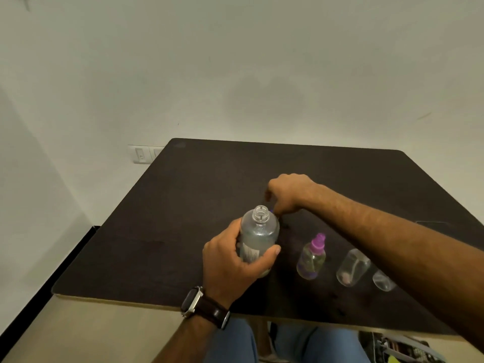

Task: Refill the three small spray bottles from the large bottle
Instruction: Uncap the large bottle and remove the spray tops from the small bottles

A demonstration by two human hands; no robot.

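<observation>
1. Left hand [237,260] at frame centre, wrapped round the large bottle [258,238]; fingers on the left side, thumb on the lower right; bottle upright on the dark bench [157,231], neck open, no cap on it.
2. Right hand [286,193] just above and right of the bottle neck, fingers curled down toward the bench; a bit of purple [271,210] shows under them, likely the cap; cannot tell if it is pinched or already let go.
3. Three small bottles in a row, lower right of centre: nearest one [311,259] has a purple spray top on; middle one [352,267] clear, top hidden by the right forearm; third one [383,280] mostly hidden by the same forearm.
4. Key relation: small bottles lie to the right of the large bottle, well apart from its mouth; long axes near upright; right hand is nearer them, crossing above.
5. Judgement: pouring not started; the spray top must come off first.
</observation>
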